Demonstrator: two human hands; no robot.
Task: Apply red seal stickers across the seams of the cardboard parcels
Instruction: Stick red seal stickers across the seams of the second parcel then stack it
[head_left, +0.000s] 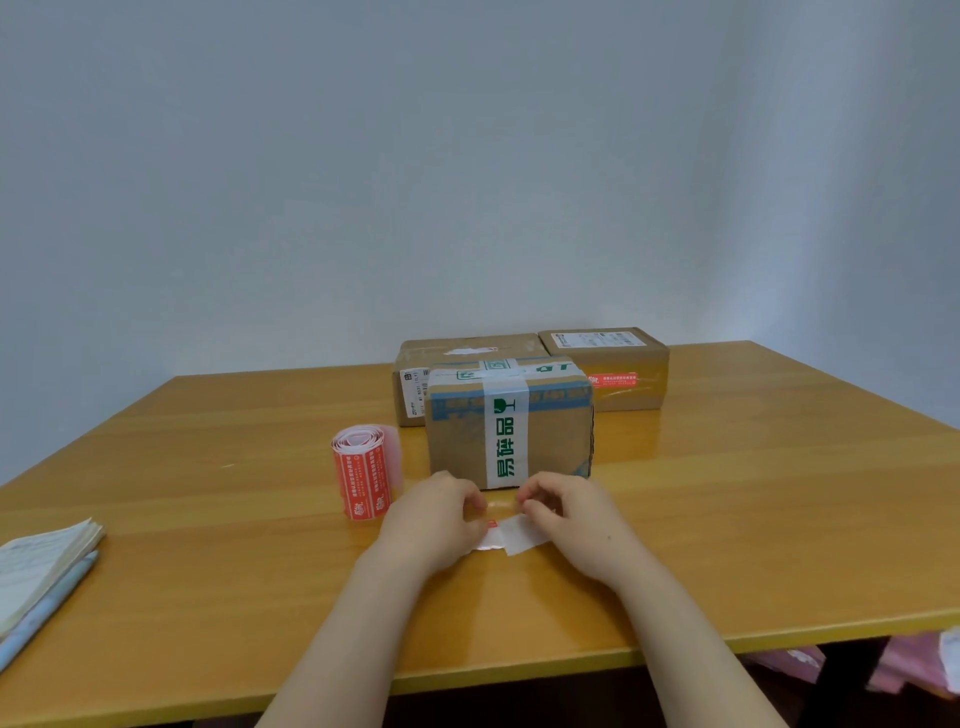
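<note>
A cardboard parcel (556, 441) with white-and-green tape stands at the table's middle. Just in front of it, my left hand (436, 517) and my right hand (569, 512) both pinch a red seal sticker on its white backing paper (511, 535), held low over the table. Only a small red corner of the sticker shows between my fingers. The roll of red seal stickers (362, 478) stands upright left of the parcel. Two more cardboard parcels sit behind: one at the back left (452, 358), and one at the back right (618, 364) bearing a red sticker (613, 380) on its front face.
A notebook (44, 564) with a light blue pen (49, 608) beside it lies at the left edge of the wooden table (753, 519). Pink items (904, 670) lie below the table's right corner. A plain wall rises behind.
</note>
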